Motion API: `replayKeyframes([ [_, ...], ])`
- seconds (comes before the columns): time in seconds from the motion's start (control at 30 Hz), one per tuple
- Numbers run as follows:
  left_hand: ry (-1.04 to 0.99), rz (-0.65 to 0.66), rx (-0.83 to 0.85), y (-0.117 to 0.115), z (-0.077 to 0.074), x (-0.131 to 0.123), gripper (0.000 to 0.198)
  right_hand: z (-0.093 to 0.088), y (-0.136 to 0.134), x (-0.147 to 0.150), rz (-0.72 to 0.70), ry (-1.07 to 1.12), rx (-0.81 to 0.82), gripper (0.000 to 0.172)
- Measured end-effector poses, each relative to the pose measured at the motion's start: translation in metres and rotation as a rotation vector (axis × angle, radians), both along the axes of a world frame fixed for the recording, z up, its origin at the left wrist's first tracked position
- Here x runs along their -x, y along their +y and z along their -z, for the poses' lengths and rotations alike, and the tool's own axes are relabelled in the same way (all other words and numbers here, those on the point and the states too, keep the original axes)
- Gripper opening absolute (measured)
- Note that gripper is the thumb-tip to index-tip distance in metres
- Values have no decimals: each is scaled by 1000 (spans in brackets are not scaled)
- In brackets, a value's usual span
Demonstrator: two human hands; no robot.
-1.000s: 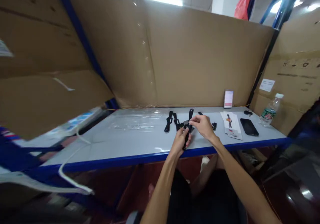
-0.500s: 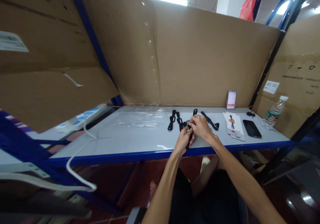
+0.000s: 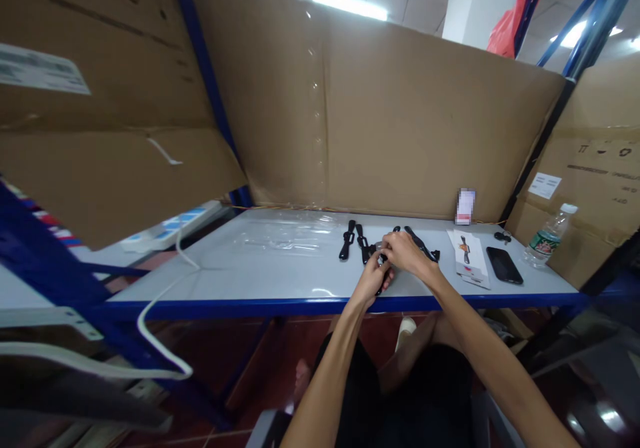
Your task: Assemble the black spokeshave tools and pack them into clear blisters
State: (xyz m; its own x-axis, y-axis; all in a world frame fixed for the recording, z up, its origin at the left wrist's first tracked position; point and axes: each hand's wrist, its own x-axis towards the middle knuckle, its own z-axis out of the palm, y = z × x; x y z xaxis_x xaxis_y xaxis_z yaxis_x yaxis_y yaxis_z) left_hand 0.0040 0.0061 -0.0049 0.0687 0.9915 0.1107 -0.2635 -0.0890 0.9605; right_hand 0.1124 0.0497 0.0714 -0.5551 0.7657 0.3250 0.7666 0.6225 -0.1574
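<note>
My left hand (image 3: 371, 279) is closed around a black spokeshave (image 3: 379, 291) near the table's front edge. The fingers of my right hand (image 3: 403, 251) are pinched at the tool's middle, where a small shiny part shows; what exactly they grip is hidden. To the left lie two similar black two-handled tools, one spokeshave (image 3: 347, 240) and a second one (image 3: 361, 243) closer to my hands. On the right, another black tool (image 3: 419, 241) lies slanted, partly behind my right wrist. A black handle end (image 3: 397, 229) pokes out beyond my right fingers.
Clear plastic sleeves (image 3: 290, 233) lie on the grey table (image 3: 210, 278). Right of my hands are printed cards (image 3: 469, 259), a black phone (image 3: 504, 265), keys (image 3: 502, 237) and a water bottle (image 3: 550, 236). Cardboard (image 3: 390, 121) walls the back. A white cable (image 3: 155, 308) hangs left.
The camera view has shifted slightly. My right hand has turned a little over the spokeshave's middle, while my left hand keeps its hold.
</note>
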Motion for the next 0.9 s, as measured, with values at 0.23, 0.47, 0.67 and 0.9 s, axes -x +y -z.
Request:
replayKeyframes([
  [0.23,-28,3,-2,0,0,-1,47,2,0,4,163,198,132,11],
  [0.47,-103,50,60,-3,-8,1,52,3,-2,-1,160,47,-13,17],
  [0.67,-128,24,95,-3,-9,1,51,-1,-10,-8,115,-62,-103,17],
  [0.9,-122,15,68,-4,-8,1,55,-15,-11,-15,28,-154,-73,16],
])
